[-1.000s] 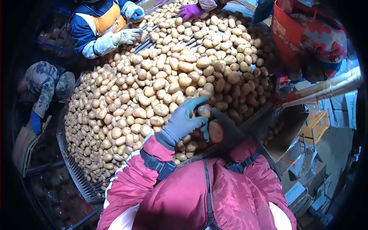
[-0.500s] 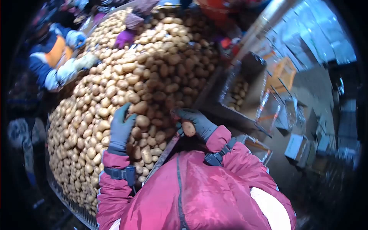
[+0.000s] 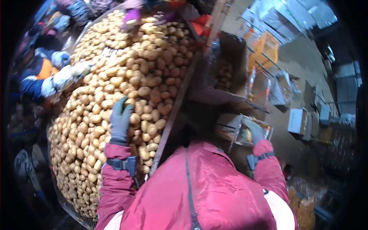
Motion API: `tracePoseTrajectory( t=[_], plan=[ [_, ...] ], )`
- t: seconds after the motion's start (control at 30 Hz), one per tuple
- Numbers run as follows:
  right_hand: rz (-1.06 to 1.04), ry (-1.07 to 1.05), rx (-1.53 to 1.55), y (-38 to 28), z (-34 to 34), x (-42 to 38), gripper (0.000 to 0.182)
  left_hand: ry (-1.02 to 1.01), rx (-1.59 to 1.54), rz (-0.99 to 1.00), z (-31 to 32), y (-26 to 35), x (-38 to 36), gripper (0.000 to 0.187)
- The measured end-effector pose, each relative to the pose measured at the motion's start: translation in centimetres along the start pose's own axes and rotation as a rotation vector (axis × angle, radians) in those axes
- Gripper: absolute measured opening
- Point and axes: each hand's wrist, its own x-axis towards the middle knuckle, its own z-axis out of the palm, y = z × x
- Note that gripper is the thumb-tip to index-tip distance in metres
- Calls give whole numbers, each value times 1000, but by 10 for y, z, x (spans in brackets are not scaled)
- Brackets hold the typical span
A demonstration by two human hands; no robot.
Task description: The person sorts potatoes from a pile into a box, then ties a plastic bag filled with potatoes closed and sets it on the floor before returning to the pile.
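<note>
A large heap of potatoes (image 3: 92, 130) fills the wide bin on the left. My left hand (image 3: 120, 120), in a grey-green glove, rests on the heap with thumb and fingers apart, next to a potato. Out to the right, my right hand (image 3: 253, 131), gloved the same way, is over a small lined box (image 3: 268, 132) beside the bin. A yellowish potato (image 3: 248, 135) shows at its fingers, which are curled around it.
A tall cardboard box (image 3: 235, 65) with potatoes inside stands right of the bin edge (image 3: 174, 111). Behind it is an orange crate (image 3: 268, 48). White boxes (image 3: 296, 121) stand on the floor. A co-worker's gloved hands (image 3: 69, 76) reach in from the left; purple-gloved hands (image 3: 132, 17) work at the top.
My right hand has moved right with a potato, from the bin's edge to the small box. My left hand remains over the heap. The view has shifted to the right.
</note>
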Motion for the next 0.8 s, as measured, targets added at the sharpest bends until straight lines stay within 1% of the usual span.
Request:
tracePoseTrajectory(
  t=[0.03, 0.07, 0.13, 0.2, 0.23, 0.27, 0.3, 0.33, 0.37, 0.4, 0.43, 0.47, 0.5, 0.53, 0.57, 0.6, 0.63, 0.67, 0.7, 0.73, 0.77, 0.8],
  plan=[
    [50, 138, -121, 4, -15, -3, 23, 14, -8, -2, 4, -3, -1, 40],
    [82, 15, -122, 27, -66, 27, 26, 31, -20, -4, 7, -3, -1, 41],
    [205, 109, -108, 33, -73, 37, 28, 7, -21, -6, 7, 11, -2, 41],
    [216, 71, -132, 16, -26, 33, 29, -55, -126, -91, 15, 21, -3, 39],
    [144, -27, -171, 19, -7, 48, 29, -4, -135, -30, 24, 26, -4, 36],
    [11, -184, -244, 6, 25, 42, 29, -22, -200, -26, 28, 31, -4, 35],
    [87, -201, -237, -10, 69, 29, 28, -61, -268, -78, 35, 28, -6, 35],
    [91, -255, -249, -25, 111, 21, 28, -98, -336, -129, 43, 24, -9, 35],
    [99, -362, -202, -30, 144, 23, 28, -149, -366, -172, 42, 41, -12, 37],
    [84, -423, -186, -35, 178, 24, 28, -199, -396, -212, 39, 63, -14, 38],
    [95, -529, -92, -30, 206, 36, 26, -250, -329, -182, 35, 78, -16, 43],
    [102, -486, -110, -41, 246, 23, 22, -324, -358, -291, 38, 83, -20, 54],
    [67, -619, -99, -20, 270, 61, 22, -369, -350, -289, 43, 88, -21, 60],
    [-637, -685, -692, -25, 295, 59, 28, -417, -342, -285, 48, 90, -21, 66],
    [-224, -689, -397, -8, 319, 62, 32, -430, -356, -269, 52, 87, -21, 71],
    [-231, -890, -302, 10, 341, 62, 37, -443, -371, -254, 56, 83, -22, 77],
    [-280, -966, -421, -12, 359, 26, 40, -298, -280, -150, 58, 80, -21, 73],
    [-329, -1040, -542, -42, 372, -6, 42, -290, -277, -155, 51, 76, -20, 73],
    [-329, -1050, -548, -48, 378, 12, 42, -259, -323, -292, 38, 69, -18, 68],
    [-382, -1087, -575, -51, 381, 39, 43, -225, -371, -429, 28, 63, -16, 64],
    [-432, -1124, -603, -56, 388, 57, 45, -212, -374, -436, 21, 58, -16, 64],
    [-665, -956, -610, -67, 398, 59, 42, -149, -547, -529, 15, 53, -19, 59]
  ],
)
